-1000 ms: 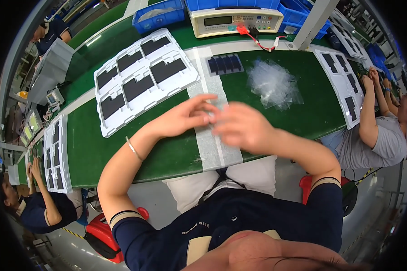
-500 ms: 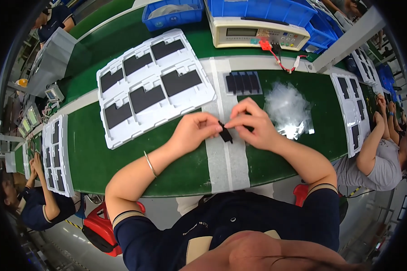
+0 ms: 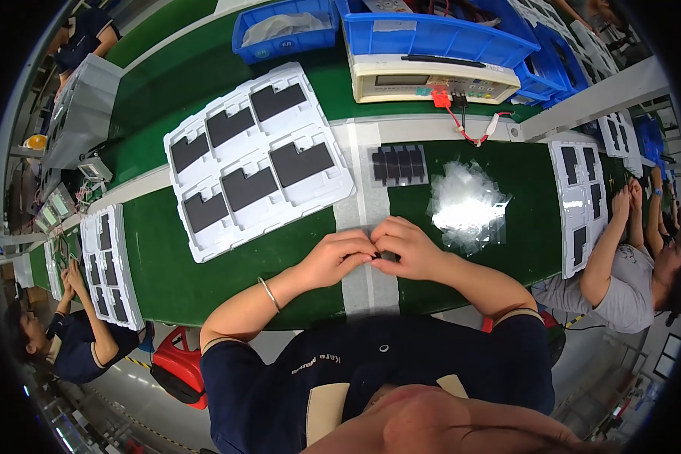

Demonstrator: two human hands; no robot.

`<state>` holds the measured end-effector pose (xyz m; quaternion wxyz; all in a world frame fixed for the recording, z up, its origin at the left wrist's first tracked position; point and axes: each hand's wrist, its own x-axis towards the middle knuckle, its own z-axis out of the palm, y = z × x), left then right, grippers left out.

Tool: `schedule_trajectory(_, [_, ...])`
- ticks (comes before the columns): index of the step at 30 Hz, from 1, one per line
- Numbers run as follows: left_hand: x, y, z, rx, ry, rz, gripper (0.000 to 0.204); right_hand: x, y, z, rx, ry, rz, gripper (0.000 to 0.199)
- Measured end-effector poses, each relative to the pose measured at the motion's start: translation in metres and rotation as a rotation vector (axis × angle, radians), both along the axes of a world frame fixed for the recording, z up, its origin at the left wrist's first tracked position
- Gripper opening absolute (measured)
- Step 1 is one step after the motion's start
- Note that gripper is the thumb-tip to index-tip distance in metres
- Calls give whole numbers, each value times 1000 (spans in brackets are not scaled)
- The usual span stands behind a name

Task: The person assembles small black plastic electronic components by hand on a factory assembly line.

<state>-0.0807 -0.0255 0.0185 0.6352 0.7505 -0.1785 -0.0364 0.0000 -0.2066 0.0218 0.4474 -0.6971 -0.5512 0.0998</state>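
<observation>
Black piece (image 3: 377, 256), mostly hidden, centre of frame: pinched between my left hand (image 3: 339, 257) and right hand (image 3: 412, 250); white tray (image 3: 261, 219), upper left.

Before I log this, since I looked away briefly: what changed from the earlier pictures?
The bare left hand and bare right hand drew together over the small black strip, now mostly hidden. The white plastic tray and clear film heap stayed put.
</observation>
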Motion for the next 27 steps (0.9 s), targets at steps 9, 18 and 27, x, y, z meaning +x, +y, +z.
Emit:
schedule_trajectory(9, [-13,10,-3,-255,369,206,8,27,-14,12,-26,465,-133,6])
schedule_trajectory(18, [-23,-2,16,329,89,199,7,54,-76,7,-212,-91,-773,12])
schedule_trajectory(27, [-24,-1,9,439,-137,230,15,54,-73,-3,-170,-233,-846,31])
